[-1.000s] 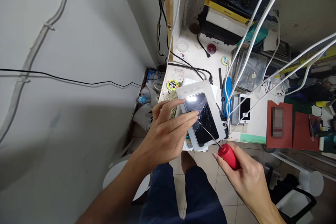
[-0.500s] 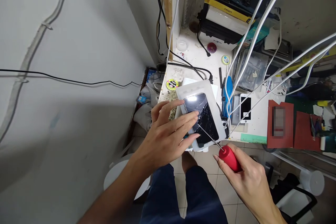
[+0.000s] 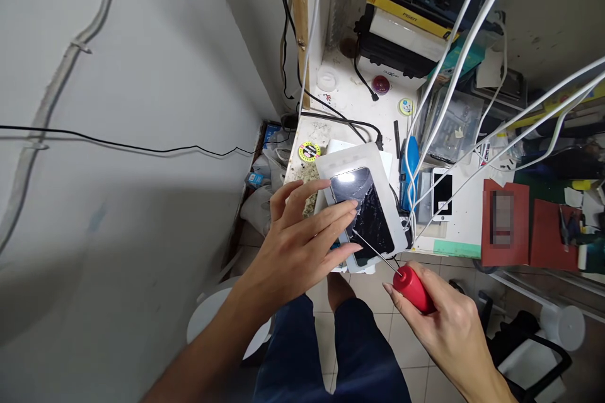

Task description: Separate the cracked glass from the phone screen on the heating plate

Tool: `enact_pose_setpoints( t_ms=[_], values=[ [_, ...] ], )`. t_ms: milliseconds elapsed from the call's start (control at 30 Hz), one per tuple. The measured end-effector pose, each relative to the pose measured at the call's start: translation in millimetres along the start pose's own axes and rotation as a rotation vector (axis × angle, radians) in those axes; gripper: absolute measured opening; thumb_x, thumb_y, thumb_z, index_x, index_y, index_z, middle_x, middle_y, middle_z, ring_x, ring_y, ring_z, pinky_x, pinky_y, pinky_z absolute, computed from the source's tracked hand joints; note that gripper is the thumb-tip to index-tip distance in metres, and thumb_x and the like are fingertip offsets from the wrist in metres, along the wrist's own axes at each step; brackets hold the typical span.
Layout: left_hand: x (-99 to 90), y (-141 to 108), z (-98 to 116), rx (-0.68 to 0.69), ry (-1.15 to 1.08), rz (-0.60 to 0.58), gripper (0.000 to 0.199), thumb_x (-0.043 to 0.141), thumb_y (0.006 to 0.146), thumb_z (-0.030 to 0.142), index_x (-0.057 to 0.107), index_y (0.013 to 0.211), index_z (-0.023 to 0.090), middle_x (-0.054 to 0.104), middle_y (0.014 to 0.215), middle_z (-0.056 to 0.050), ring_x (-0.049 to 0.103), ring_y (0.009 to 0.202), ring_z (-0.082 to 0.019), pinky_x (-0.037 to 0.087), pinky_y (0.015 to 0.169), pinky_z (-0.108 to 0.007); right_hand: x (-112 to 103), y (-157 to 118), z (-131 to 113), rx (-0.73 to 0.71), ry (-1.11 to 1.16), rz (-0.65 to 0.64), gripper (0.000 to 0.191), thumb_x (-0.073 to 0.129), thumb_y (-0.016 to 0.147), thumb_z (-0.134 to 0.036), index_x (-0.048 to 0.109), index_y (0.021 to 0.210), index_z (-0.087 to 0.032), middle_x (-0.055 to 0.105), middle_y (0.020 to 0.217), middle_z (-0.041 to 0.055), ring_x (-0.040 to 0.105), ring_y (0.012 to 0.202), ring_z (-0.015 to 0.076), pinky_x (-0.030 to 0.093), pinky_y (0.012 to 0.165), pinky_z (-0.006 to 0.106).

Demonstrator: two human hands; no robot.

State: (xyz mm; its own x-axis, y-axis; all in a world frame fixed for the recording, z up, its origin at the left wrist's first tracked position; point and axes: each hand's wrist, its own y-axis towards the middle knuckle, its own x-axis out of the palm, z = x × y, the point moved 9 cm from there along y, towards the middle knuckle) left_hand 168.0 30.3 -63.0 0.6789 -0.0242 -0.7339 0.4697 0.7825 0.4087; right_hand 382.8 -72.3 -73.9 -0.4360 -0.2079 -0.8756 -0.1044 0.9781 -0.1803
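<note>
Screen, lower left: the left hand [image 3: 297, 245] is covering part of the cracked black glass screen [image 3: 378, 220]; the edge there is hiding under the palm and fingers.
Glare: a bright reflection is washing out the screen's upper end.
Tool tip: the thin metal shaft is ending on or just above the glass near the left thumb; can't tell if it is touching.
Handle end: the right palm is hiding the rear of the red-handled metal tool [image 3: 412, 290].
Blurred patch: a pixelated block is masking part of the dark red sheet [image 3: 491, 255].
Cables: loose white cables [image 3: 466, 53] are crossing in front of the blue elongated object [image 3: 411, 160] and partly obscuring it.
Left hand: spreading with fingers partly apart; fingertips are resting at the screen's left side and middle, thumb reaching over the lower part. Holding nothing visible.
Right hand [image 3: 447, 312]: closing around the red handle, thumb lying alongside; the shaft is pointing up-left across the screen.
Screen position: lying tilted within the translucent pale rectangular surround [image 3: 338, 159], at the near edge of the white worktable [image 3: 463, 227].
Right of it: the blue object is lying just beside the surround; the white-framed phone [image 3: 443, 192] is lying farther right.
Left of it: a yellow-and-black round label [image 3: 309, 152] is sitting near the surround's upper corner.
</note>
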Motion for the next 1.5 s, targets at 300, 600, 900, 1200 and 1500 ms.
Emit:
enact_pose_setpoints(
  t_ms=[300, 600, 900, 1200, 1500],
  values=[
    [-1.3, 2, 0, -0.001, 0.003, -0.004, 0.045, 0.088, 0.091, 0.035, 0.070, 0.131, 0.025, 0.081, 0.127, -0.004, 0.062, 0.139, -0.035, 0.043, 0.119, -0.059, 3, -3, -1, -0.017, -0.011, -0.033, 0.022, 0.066, 0.107, -0.040, 0.067, 0.119, -0.022, 0.073, 0.085, 0.0027, 0.064, 0.061, 0.0140, 0.052, 0.060, 0.025],
    [0.2, 0, -1, 0.015, -0.013, -0.006, 0.050, 0.089, 0.090, 0.038, 0.070, 0.132, 0.021, 0.081, 0.128, -0.005, 0.059, 0.139, -0.036, 0.043, 0.119, -0.060, -7, -5, -1, -0.041, -0.025, -0.019, 0.023, 0.069, 0.106, -0.042, 0.066, 0.119, -0.023, 0.073, 0.086, 0.0013, 0.064, 0.060, 0.0131, 0.051, 0.056, 0.024],
    [0.7, 23, -3, 0.063, -0.064, -0.054, 0.019, 0.071, 0.097, 0.011, 0.075, 0.111, 0.022, 0.080, 0.117, -0.004, 0.061, 0.127, -0.031, 0.043, 0.118, -0.059, -23, -8, 5, -0.004, -0.018, 0.033, 0.024, 0.073, 0.103, -0.045, 0.068, 0.114, -0.025, 0.072, 0.086, -0.0013, 0.061, 0.059, 0.0116, 0.053, 0.058, 0.022],
    [0.9, 20, 38, 0.264, -0.143, -0.238, 0.019, 0.061, 0.104, 0.006, 0.069, 0.115, 0.019, 0.078, 0.109, -0.005, 0.069, 0.109, -0.021, 0.051, 0.106, -0.042, -26, -10, -8, -0.098, 0.028, -0.034, 0.021, 0.070, 0.106, -0.038, 0.064, 0.120, -0.023, 0.061, 0.078, -0.0028, 0.056, 0.059, 0.0118, 0.048, 0.056, 0.024],
    [-45.7, -36, 9, 0.056, -0.272, -0.008, 0.023, 0.065, 0.102, 0.008, 0.073, 0.118, 0.022, 0.083, 0.106, -0.005, 0.075, 0.096, -0.020, 0.059, 0.083, -0.037, -33, -29, -9, -0.254, -0.033, -0.031, 0.030, 0.072, 0.104, -0.026, 0.064, 0.131, -0.017, 0.059, 0.077, -0.0018, 0.058, 0.060, 0.0127, 0.047, 0.058, 0.026]
  ],
)
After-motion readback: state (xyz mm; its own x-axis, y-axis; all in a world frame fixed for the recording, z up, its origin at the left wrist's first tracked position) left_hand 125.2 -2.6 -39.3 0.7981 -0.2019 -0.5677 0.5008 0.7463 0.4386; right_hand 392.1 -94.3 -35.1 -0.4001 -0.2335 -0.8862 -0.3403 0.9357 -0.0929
